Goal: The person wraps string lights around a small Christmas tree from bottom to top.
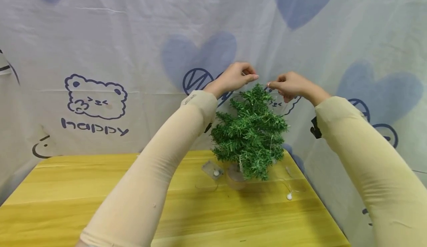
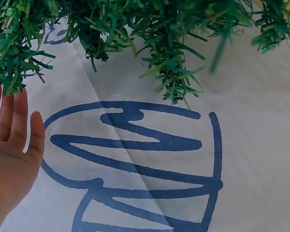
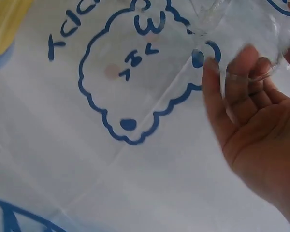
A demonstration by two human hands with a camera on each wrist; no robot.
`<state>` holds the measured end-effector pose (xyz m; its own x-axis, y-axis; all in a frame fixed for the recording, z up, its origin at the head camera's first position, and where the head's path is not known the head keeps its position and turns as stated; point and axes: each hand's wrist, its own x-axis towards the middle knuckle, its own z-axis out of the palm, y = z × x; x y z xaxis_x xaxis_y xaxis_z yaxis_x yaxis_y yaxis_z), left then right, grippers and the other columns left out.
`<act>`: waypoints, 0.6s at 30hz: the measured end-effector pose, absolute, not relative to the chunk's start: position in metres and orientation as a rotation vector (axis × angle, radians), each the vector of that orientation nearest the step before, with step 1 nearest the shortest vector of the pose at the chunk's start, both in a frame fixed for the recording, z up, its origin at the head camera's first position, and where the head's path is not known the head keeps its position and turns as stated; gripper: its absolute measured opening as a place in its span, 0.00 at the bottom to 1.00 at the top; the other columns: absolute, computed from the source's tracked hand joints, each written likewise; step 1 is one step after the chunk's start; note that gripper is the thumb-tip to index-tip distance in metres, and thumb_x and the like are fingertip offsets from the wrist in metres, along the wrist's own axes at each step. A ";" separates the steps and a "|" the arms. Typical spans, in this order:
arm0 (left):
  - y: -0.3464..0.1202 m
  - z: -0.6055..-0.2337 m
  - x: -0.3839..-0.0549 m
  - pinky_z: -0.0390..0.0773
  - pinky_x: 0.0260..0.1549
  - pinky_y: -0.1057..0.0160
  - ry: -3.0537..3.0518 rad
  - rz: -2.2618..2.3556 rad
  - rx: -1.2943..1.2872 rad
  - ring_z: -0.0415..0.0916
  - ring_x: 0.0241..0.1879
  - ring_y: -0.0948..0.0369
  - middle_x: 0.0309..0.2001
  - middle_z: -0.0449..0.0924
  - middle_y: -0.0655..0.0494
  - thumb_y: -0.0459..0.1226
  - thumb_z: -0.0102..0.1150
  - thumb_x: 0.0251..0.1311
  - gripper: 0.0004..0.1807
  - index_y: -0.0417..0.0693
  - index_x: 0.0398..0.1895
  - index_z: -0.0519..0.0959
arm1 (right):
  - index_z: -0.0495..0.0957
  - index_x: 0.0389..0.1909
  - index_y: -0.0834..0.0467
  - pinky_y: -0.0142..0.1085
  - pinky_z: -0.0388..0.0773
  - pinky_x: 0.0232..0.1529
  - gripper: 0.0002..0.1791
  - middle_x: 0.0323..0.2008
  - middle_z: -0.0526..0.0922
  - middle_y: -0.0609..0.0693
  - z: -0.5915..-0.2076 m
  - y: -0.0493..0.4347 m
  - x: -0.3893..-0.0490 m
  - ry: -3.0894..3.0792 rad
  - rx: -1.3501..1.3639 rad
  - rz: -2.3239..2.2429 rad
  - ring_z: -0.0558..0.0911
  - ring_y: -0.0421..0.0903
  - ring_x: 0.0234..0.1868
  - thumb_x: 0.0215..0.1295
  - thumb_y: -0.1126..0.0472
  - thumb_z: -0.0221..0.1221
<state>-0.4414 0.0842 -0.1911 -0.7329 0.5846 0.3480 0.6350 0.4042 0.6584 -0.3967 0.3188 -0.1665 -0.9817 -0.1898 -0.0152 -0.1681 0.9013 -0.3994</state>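
Observation:
A small artificial Christmas tree [image 1: 250, 128] with dense green branches stands in a round light-coloured base [image 1: 236, 178]. My left hand [image 1: 235, 77] is raised just left of the treetop, fingers gently bent, and nothing shows in it. In the left wrist view the fingers of that left hand [image 2: 12, 140] reach up beside the branches. At the right of the treetop my right hand [image 1: 295, 85] pinches a thin clear cord [image 1: 268, 85] between thumb and forefinger. The right wrist view shows clear loops passing in front of the fingers of the right hand [image 3: 261, 121].
A small clear box [image 1: 210, 168] lies left of the tree base on the yellow wood-grain table [image 1: 186, 217]. Right of the base lies a white round piece [image 1: 289, 196] on a thin cord. A printed cloth [image 1: 150, 35] hangs close behind the tree and along the right side.

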 end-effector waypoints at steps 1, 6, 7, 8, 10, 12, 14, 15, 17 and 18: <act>0.084 -0.191 -0.441 0.80 0.49 0.59 -2.587 -1.248 -1.128 0.79 0.54 0.53 0.53 0.81 0.52 0.45 0.55 0.78 0.15 0.47 0.57 0.81 | 0.78 0.55 0.66 0.39 0.78 0.28 0.32 0.26 0.73 0.51 -0.165 0.318 -0.398 3.012 -0.265 -0.569 0.72 0.43 0.20 0.79 0.39 0.50; 0.086 -0.191 -0.439 0.79 0.50 0.59 -2.614 -1.204 -1.181 0.79 0.56 0.51 0.54 0.81 0.50 0.45 0.54 0.79 0.17 0.45 0.60 0.80 | 0.77 0.48 0.65 0.36 0.71 0.21 0.25 0.25 0.69 0.48 -0.154 0.312 -0.401 2.997 -0.197 -0.449 0.63 0.40 0.16 0.77 0.44 0.54; 0.087 -0.191 -0.440 0.79 0.50 0.60 -2.616 -1.202 -1.185 0.79 0.56 0.52 0.54 0.81 0.50 0.45 0.55 0.78 0.18 0.44 0.60 0.80 | 0.75 0.50 0.65 0.35 0.71 0.22 0.23 0.24 0.69 0.47 -0.151 0.312 -0.401 2.967 -0.191 -0.514 0.63 0.39 0.16 0.78 0.46 0.54; 0.088 -0.191 -0.440 0.79 0.50 0.60 -2.612 -1.196 -1.188 0.79 0.55 0.52 0.54 0.82 0.49 0.45 0.55 0.78 0.18 0.44 0.60 0.80 | 0.74 0.54 0.66 0.35 0.72 0.23 0.22 0.23 0.67 0.46 -0.148 0.311 -0.401 2.931 -0.187 -0.593 0.63 0.39 0.17 0.78 0.49 0.53; 0.091 -0.191 -0.441 0.79 0.51 0.60 -2.608 -1.184 -1.189 0.79 0.54 0.55 0.54 0.82 0.50 0.44 0.56 0.78 0.17 0.44 0.60 0.81 | 0.68 0.64 0.67 0.35 0.75 0.27 0.24 0.23 0.65 0.45 -0.143 0.310 -0.400 2.834 -0.182 -0.780 0.62 0.38 0.18 0.79 0.53 0.51; 0.093 -0.191 -0.442 0.79 0.52 0.61 -2.607 -1.180 -1.182 0.79 0.53 0.57 0.54 0.83 0.51 0.44 0.57 0.78 0.16 0.45 0.59 0.81 | 0.61 0.74 0.67 0.36 0.78 0.34 0.29 0.23 0.64 0.43 -0.140 0.310 -0.399 2.734 -0.189 -0.948 0.62 0.39 0.21 0.82 0.54 0.47; 0.094 -0.192 -0.443 0.79 0.52 0.61 -2.610 -1.181 -1.170 0.79 0.52 0.58 0.53 0.83 0.52 0.44 0.57 0.77 0.15 0.45 0.58 0.82 | 0.55 0.77 0.68 0.38 0.79 0.39 0.32 0.26 0.66 0.43 -0.139 0.310 -0.398 2.660 -0.202 -1.075 0.65 0.39 0.24 0.84 0.53 0.44; 0.095 -0.193 -0.443 0.79 0.52 0.62 -2.614 -1.186 -1.165 0.79 0.52 0.59 0.53 0.83 0.52 0.43 0.58 0.77 0.15 0.46 0.58 0.82 | 0.53 0.78 0.67 0.38 0.80 0.41 0.32 0.28 0.67 0.43 -0.139 0.310 -0.397 2.632 -0.209 -1.129 0.66 0.39 0.25 0.84 0.52 0.43; 0.096 -0.194 -0.444 0.79 0.52 0.62 -2.624 -1.204 -1.155 0.79 0.52 0.58 0.53 0.83 0.52 0.42 0.58 0.77 0.15 0.45 0.58 0.82 | 0.49 0.80 0.66 0.38 0.79 0.44 0.34 0.33 0.69 0.44 -0.139 0.311 -0.396 2.590 -0.229 -1.213 0.69 0.40 0.29 0.85 0.51 0.40; 0.097 -0.194 -0.444 0.79 0.51 0.63 -2.628 -1.210 -1.156 0.80 0.53 0.58 0.54 0.83 0.52 0.41 0.58 0.77 0.15 0.45 0.59 0.81 | 0.48 0.81 0.65 0.37 0.78 0.43 0.33 0.36 0.70 0.45 -0.139 0.311 -0.395 2.576 -0.229 -1.256 0.70 0.40 0.30 0.85 0.52 0.40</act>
<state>-0.4441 0.0971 -0.1944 -0.7244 0.6155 0.3104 0.6361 0.4231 0.6453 -0.3948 0.3108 -0.1391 -0.9523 -0.2553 -0.1670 -0.0256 0.6125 -0.7901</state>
